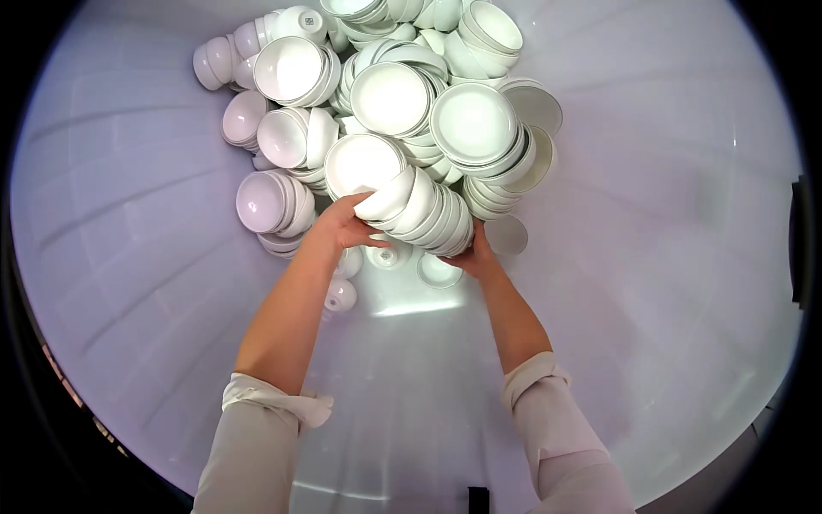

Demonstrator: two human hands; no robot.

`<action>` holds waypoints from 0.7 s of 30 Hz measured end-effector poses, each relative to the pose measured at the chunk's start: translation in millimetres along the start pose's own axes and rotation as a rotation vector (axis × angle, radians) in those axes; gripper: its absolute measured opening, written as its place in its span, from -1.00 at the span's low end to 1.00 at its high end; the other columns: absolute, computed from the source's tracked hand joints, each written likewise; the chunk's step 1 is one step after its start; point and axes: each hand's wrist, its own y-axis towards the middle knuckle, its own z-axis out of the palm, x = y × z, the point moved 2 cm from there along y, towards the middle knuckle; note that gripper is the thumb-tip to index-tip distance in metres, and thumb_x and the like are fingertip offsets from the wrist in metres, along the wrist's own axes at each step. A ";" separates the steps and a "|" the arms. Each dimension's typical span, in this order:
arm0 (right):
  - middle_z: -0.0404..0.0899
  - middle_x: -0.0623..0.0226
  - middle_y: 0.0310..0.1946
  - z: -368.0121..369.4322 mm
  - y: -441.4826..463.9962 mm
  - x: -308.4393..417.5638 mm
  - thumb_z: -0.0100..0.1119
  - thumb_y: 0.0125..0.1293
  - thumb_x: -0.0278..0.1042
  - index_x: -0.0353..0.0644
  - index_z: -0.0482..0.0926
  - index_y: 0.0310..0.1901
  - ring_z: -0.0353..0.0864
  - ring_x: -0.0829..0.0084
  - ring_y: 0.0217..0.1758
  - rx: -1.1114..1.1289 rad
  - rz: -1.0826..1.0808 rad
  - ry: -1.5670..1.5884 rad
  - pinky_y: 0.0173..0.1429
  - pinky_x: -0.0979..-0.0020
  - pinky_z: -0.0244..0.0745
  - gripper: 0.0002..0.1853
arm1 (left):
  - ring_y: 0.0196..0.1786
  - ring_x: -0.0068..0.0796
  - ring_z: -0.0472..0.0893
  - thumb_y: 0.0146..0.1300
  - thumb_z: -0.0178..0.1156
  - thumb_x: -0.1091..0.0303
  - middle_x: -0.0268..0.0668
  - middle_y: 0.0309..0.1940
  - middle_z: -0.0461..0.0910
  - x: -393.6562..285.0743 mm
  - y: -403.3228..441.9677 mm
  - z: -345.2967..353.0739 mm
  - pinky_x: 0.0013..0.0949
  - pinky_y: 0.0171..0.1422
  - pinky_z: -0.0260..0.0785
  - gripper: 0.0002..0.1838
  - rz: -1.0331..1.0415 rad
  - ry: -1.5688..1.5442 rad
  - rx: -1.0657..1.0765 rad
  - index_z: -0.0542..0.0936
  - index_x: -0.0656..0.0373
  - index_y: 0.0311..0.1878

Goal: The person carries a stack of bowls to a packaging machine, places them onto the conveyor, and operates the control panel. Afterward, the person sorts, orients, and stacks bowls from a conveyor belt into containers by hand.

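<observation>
A leaning stack of white bowls (428, 210) lies sideways between my two hands. My left hand (347, 227) grips its left end, thumb near the outermost bowl and fingers curving underneath. At the right end, my right hand (471, 254) is wrapped round the lower side, its fingers partly hidden by the bowls. Just behind the stack, a white bowl (364, 163) faces up. Below it, a small bowl (439, 270) and an upturned bowl (387, 254) rest on the pale surface.
Piled stacks of white bowls (475, 124) fill the back of a large, smooth, pale tub (668, 214) with curved walls. More stacks (261, 201) stand at the left. A small upturned bowl (340, 295) lies near my left forearm.
</observation>
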 end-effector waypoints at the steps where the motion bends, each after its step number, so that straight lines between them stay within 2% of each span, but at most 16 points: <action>1: 0.19 0.22 0.20 8.8 -4.1 1.4 -0.15 0.09 0.42 0.04 0.18 0.23 0.23 0.20 0.24 0.119 0.024 0.031 0.20 0.04 0.26 -0.21 | 0.21 -0.03 0.25 0.23 0.02 0.20 -0.07 0.16 0.26 0.9 1.8 -3.2 0.33 0.23 -0.05 -0.51 0.001 0.032 -0.022 0.25 0.16 0.19; 2: 0.19 0.22 0.20 8.3 -3.4 -0.8 -0.15 0.09 0.42 0.04 0.18 0.23 0.23 0.20 0.24 0.116 0.030 0.037 0.20 0.04 0.26 -0.21 | 0.21 -0.03 0.25 0.23 0.02 0.20 -0.07 0.16 0.26 6.3 6.9 -9.8 0.33 0.23 -0.05 -0.51 -0.005 0.032 -0.029 0.25 0.16 0.19; 4: 0.20 0.24 0.20 8.6 -3.3 0.6 -0.18 0.13 0.39 0.02 0.17 0.23 0.26 0.20 0.22 0.176 0.007 0.053 0.17 0.06 0.31 -0.24 | 0.16 -0.09 0.32 0.25 -0.01 0.18 -0.11 0.13 0.30 19.7 13.3 -17.2 0.30 0.17 0.11 -0.54 0.130 0.027 0.082 0.28 0.14 0.18; 5: 0.20 0.24 0.20 8.3 -3.7 0.7 -0.18 0.13 0.39 0.02 0.17 0.23 0.26 0.20 0.22 0.175 0.009 0.056 0.17 0.06 0.31 -0.24 | 0.11 -0.13 0.38 0.23 0.04 0.23 -0.14 0.10 0.33 26.7 9.1 -15.4 0.20 0.08 0.27 -0.54 0.175 0.014 0.118 0.28 0.15 0.17; 6: 0.22 0.25 0.19 7.6 -4.2 1.2 -0.19 0.13 0.40 0.01 0.17 0.23 0.29 0.21 0.19 0.151 0.007 0.012 0.15 0.07 0.34 -0.24 | 0.11 -0.13 0.38 0.23 0.04 0.23 -0.14 0.10 0.33 36.2 6.2 -14.1 0.20 0.08 0.27 -0.54 0.173 0.014 0.114 0.28 0.15 0.17; 8: 0.24 0.27 0.18 1.7 -4.9 6.7 -0.19 0.13 0.40 0.00 0.17 0.23 0.32 0.21 0.17 0.120 0.010 -0.029 0.13 0.09 0.37 -0.23 | 0.11 -0.22 0.38 0.18 0.12 0.28 -0.17 0.07 0.36 47.9 -2.4 -5.5 0.07 0.01 0.32 -0.50 0.407 0.002 0.097 0.26 0.19 0.17; 9: 0.26 0.27 0.17 -4.1 -4.2 12.4 -0.19 0.13 0.40 -0.01 0.17 0.23 0.34 0.21 0.15 0.048 0.082 -0.137 0.12 0.10 0.39 -0.23 | 0.08 -0.33 0.41 0.17 0.15 0.32 -0.20 0.06 0.38 50.5 -9.2 -0.9 -0.13 0.05 0.33 -0.48 0.457 0.023 0.047 0.25 0.21 0.17; 10: 0.28 0.27 0.15 -9.6 -2.0 15.6 -0.19 0.13 0.40 -0.01 0.17 0.23 0.37 0.21 0.13 -0.025 0.153 -0.250 0.11 0.11 0.41 -0.23 | 0.08 -0.33 0.41 0.17 0.15 0.32 -0.20 0.06 0.38 53.2 -4.5 -5.8 -0.13 0.05 0.33 -0.48 0.454 0.016 0.044 0.25 0.21 0.17; 12: 0.29 0.26 0.14 -15.4 2.8 14.8 -0.19 0.13 0.39 -0.02 0.18 0.22 0.37 0.21 0.13 0.003 0.146 -0.268 0.11 0.11 0.41 -0.24 | 0.10 -0.37 0.39 0.15 0.18 0.33 -0.23 0.08 0.36 57.0 5.6 -15.3 -0.31 0.15 0.27 -0.44 0.523 0.045 0.031 0.24 0.23 0.18; 14: 0.30 0.25 0.14 -17.1 9.6 9.3 -0.19 0.14 0.39 -0.02 0.18 0.22 0.38 0.22 0.13 0.040 0.137 -0.278 0.11 0.11 0.41 -0.24 | 0.11 -0.38 0.38 0.13 0.20 0.34 -0.23 0.08 0.36 60.3 10.5 -11.5 -0.36 0.17 0.25 -0.44 0.557 0.023 0.045 0.24 0.25 0.18; 15: 0.31 0.25 0.13 -17.4 10.8 3.9 -0.19 0.14 0.39 -0.02 0.19 0.21 0.38 0.23 0.13 0.094 0.061 -0.233 0.11 0.13 0.42 -0.24 | 0.11 -0.40 0.38 0.12 0.21 0.34 -0.23 0.09 0.35 60.6 11.0 -10.3 -0.41 0.20 0.22 -0.43 0.594 0.004 0.065 0.24 0.27 0.17; 20: 0.33 0.27 0.11 -21.8 14.9 -13.0 -0.16 0.16 0.34 -0.03 0.22 0.19 0.40 0.26 0.12 0.212 -0.108 -0.109 0.10 0.16 0.43 -0.29 | 0.15 -0.41 0.34 0.12 0.21 0.37 -0.27 0.11 0.34 65.0 27.4 -17.2 -0.38 0.22 0.21 -0.44 0.491 -0.009 0.153 0.25 0.22 0.18; 21: 0.35 0.27 0.10 -19.5 18.7 -16.6 -0.11 0.17 0.28 -0.04 0.24 0.18 0.40 0.27 0.11 0.184 -0.111 -0.050 0.10 0.16 0.44 -0.32 | 0.15 -0.40 0.34 0.11 0.21 0.39 -0.29 0.11 0.34 68.5 34.2 -20.7 -0.38 0.22 0.20 -0.43 0.498 -0.033 0.237 0.25 0.20 0.18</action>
